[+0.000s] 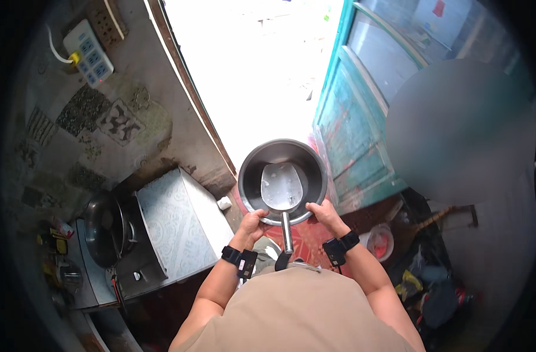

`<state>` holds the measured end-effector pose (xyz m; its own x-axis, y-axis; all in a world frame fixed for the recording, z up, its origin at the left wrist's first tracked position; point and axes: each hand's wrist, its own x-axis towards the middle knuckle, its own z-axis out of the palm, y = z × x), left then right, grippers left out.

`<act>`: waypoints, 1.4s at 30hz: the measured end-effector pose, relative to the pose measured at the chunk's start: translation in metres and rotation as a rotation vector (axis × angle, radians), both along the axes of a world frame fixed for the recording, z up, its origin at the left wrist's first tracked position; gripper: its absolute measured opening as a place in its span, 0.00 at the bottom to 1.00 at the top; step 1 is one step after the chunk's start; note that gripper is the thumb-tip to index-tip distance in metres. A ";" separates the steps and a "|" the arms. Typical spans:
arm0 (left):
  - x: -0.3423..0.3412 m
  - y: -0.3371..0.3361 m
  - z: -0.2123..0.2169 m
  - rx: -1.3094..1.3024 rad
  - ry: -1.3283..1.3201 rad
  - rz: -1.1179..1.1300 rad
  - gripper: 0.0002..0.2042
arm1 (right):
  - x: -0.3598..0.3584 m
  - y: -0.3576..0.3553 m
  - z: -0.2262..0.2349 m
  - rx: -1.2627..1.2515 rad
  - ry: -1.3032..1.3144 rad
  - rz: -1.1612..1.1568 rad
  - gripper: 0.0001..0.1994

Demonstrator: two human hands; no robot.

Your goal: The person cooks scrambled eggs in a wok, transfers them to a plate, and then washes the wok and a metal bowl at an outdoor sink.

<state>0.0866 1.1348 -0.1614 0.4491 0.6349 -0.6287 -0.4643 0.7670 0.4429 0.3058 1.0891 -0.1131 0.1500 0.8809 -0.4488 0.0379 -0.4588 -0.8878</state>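
Both hands, left hand [254, 223] and right hand [322, 212], gripped the steel bowl [253, 176] by its near rim; a ladle [281, 186] lay inside.

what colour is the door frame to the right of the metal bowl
Teal green door frame, with worn reddish patches low down near the bowl; seen in the head view.

Both hands [288, 217] forward — fingers curled

Both hands, left [253, 223] and right [324, 212], grip a steel bowl [251, 176] holding a spatula [281, 188].
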 end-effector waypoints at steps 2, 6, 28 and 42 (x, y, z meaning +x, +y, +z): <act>0.010 0.045 -0.003 0.021 0.053 0.048 0.13 | 0.012 0.055 -0.005 0.023 0.023 0.055 0.11; 0.029 0.147 -0.013 0.062 0.065 0.135 0.14 | 0.035 0.163 -0.015 0.025 0.073 0.133 0.13; 0.118 0.661 -0.012 0.080 0.224 0.552 0.10 | 0.115 0.689 -0.026 0.249 -0.317 0.396 0.11; -0.012 0.984 -0.030 0.090 0.242 0.843 0.07 | -0.015 1.070 -0.042 0.673 -0.544 0.632 0.13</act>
<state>0.0750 2.1189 -0.1912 -0.3308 0.7465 -0.5774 -0.7456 0.1684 0.6448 0.2909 2.1588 -0.1554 -0.3866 0.9103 0.1477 0.5638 0.3601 -0.7433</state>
